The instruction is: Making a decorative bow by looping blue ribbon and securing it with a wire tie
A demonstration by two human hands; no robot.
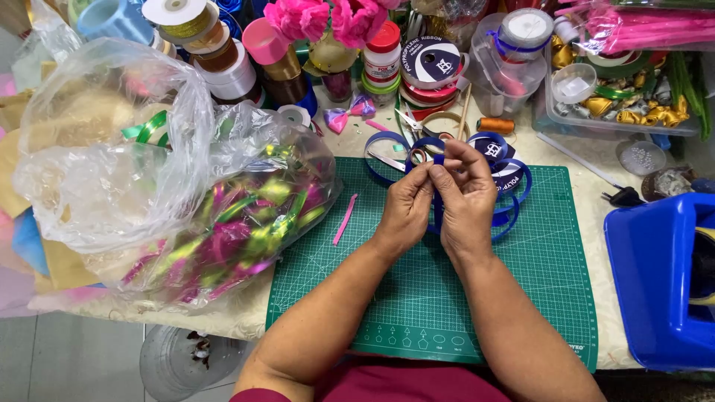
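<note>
My left hand (406, 205) and my right hand (468, 199) meet over the far part of a green cutting mat (417, 298). Together they pinch a folded piece of blue ribbon (439, 159) between their fingertips. More loops of the same blue ribbon (514, 186) trail out to the right of my right hand and curl behind my left hand. A pair of scissors (406, 158) lies on the mat just beyond my left fingers. A small pink ribbon strip (345, 219) rests on the mat to the left.
A clear plastic bag (246, 223) of shiny green and magenta bows sits left of the mat. Ribbon spools (223, 59), pink flowers (328, 18), jars and a clear tray (618, 112) of gold bows crowd the back. A blue plastic bin (655, 283) stands at right.
</note>
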